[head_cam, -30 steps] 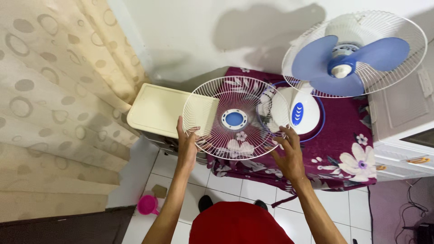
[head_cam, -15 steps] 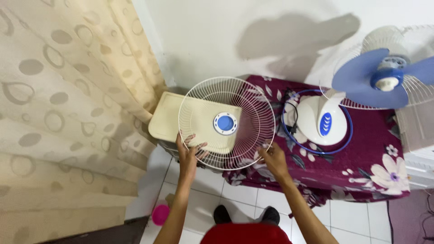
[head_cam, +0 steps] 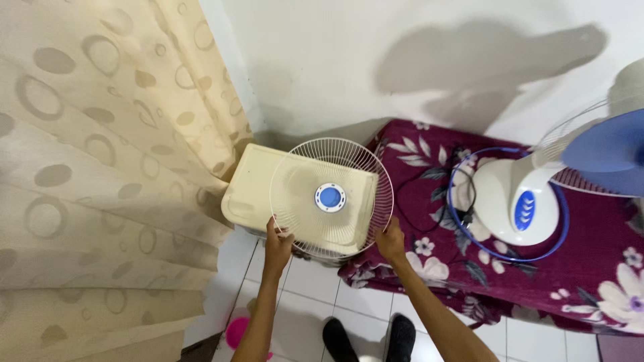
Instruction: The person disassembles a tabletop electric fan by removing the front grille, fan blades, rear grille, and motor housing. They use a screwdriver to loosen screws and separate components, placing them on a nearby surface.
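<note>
I hold a round white wire fan guard (head_cam: 331, 196) with a blue centre disc flat over a cream plastic box top (head_cam: 251, 184). My left hand (head_cam: 277, 243) grips the guard's rim at its lower left. My right hand (head_cam: 390, 241) grips the rim at the lower right. To the right stands a white fan (head_cam: 523, 201) with blue blades (head_cam: 607, 151), its round base on a maroon flowered cloth (head_cam: 436, 268). The fan's front has no guard on it.
A beige curtain (head_cam: 100, 167) with ring patterns hangs at the left. A white wall rises behind. Below are white floor tiles (head_cam: 305, 308), a pink cup (head_cam: 238, 333) and my feet in dark socks (head_cam: 339, 338). A black cord (head_cam: 409, 181) lies on the cloth.
The guard has moved left, from over the maroon cloth to over the cream box. Both hands went with it, and my view has turned left so the fan sits at the right edge.
</note>
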